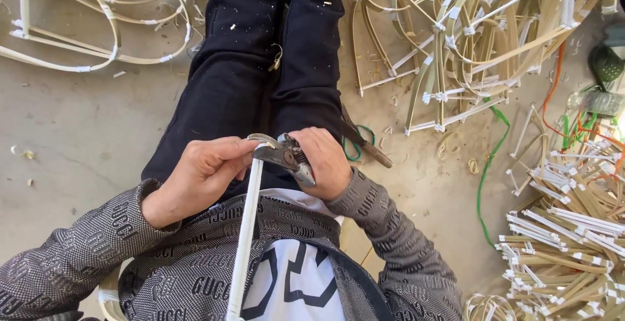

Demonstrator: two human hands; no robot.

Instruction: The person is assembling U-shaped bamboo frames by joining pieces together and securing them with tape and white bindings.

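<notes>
In the head view, a white-wrapped strip [245, 230] is held upright near its top end by the left hand [198, 174], its fingers curled closed round it. The strip runs down over the patterned grey jacket [195, 275] to the lower edge. Metal cutters [284, 157] are gripped in the closed right hand [323, 163], with their blades set at the strip's top end, above the black trousers [260, 67]. No containers or packages are seen. On the concrete floor [78, 132], heaps of bent bamboo frames [456, 41] bound with white tape lie at upper right, cut taped sticks [566, 243] at lower right, and a green cord [485, 178] between them.
</notes>
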